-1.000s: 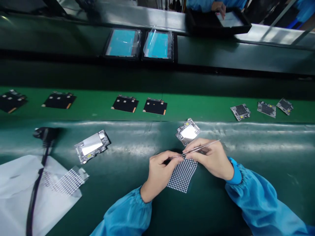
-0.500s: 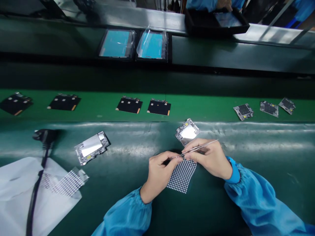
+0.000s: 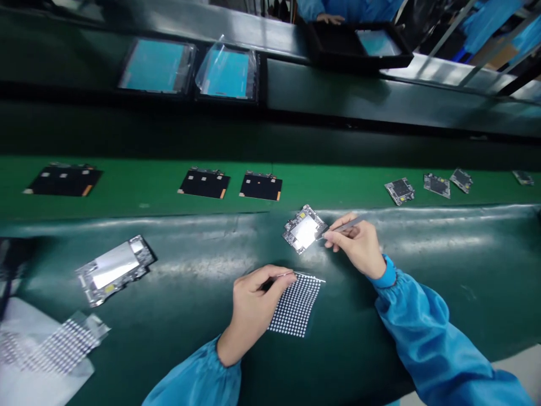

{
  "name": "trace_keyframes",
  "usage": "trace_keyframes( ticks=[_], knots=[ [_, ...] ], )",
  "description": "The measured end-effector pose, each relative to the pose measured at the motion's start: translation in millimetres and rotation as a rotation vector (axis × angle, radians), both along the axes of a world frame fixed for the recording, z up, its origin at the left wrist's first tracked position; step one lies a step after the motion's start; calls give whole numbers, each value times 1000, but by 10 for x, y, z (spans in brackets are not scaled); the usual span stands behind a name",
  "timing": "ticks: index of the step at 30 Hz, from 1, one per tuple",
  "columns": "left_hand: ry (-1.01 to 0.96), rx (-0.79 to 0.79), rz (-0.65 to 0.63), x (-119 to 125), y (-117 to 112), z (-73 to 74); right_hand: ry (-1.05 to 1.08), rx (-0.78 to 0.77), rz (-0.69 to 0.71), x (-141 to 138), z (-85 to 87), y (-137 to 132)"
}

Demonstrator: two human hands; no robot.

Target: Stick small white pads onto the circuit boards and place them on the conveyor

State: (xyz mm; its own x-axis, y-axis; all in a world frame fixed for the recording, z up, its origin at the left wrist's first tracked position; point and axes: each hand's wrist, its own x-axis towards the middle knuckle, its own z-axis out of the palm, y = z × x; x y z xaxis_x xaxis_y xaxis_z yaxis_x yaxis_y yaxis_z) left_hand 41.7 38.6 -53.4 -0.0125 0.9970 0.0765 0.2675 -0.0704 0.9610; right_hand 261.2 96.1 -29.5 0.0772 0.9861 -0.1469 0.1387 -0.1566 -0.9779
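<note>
My left hand (image 3: 257, 301) pinches the upper left corner of a sheet of small white round stickers (image 3: 296, 307), which hangs just above or rests on the green mat. Tweezers (image 3: 349, 223) are gripped in my right hand (image 3: 359, 245), their tips at the right edge of a circuit board (image 3: 305, 230) with a shiny silver plate and a yellow patch. Whether the tips carry a sticker is too small to tell. A second silver-plated circuit board (image 3: 116, 269) lies on the mat to the left.
Several black-covered boards (image 3: 261, 187) and smaller circuit boards (image 3: 399, 192) lie along the green strip (image 3: 329, 186). Two blue-filmed panels (image 3: 228, 73) sit on the far ledge. Beyond, a person's hand (image 3: 331, 18) touches a black tray (image 3: 338, 45). A white bag (image 3: 54, 383) with dotted sheets is at lower left.
My right hand has moved the tweezers away from the sticker sheet, forward to the circuit board. My left hand still pinches the sheet. The whole view has shifted to the right.
</note>
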Motion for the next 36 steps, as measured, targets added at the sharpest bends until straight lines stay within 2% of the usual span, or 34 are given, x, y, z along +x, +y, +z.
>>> trace_keyframes(
  ticks=[6,12,15,20,28,36],
  knots=[
    [17,-4,1,0,2,30,-36,11,46,-72,-50,-16],
    [23,4,1,-16,5,8,-7,73,-137,145,-180,196],
    [27,13,2,-22,4,-10,17,86,-163,173,-201,238],
    [39,16,5,-22,5,-3,18,96,-134,103,-156,256],
    [18,7,2,-17,3,7,-13,112,-90,-72,-120,475],
    [-1,7,-3,9,3,11,18,84,52,-310,-133,398]
  ],
)
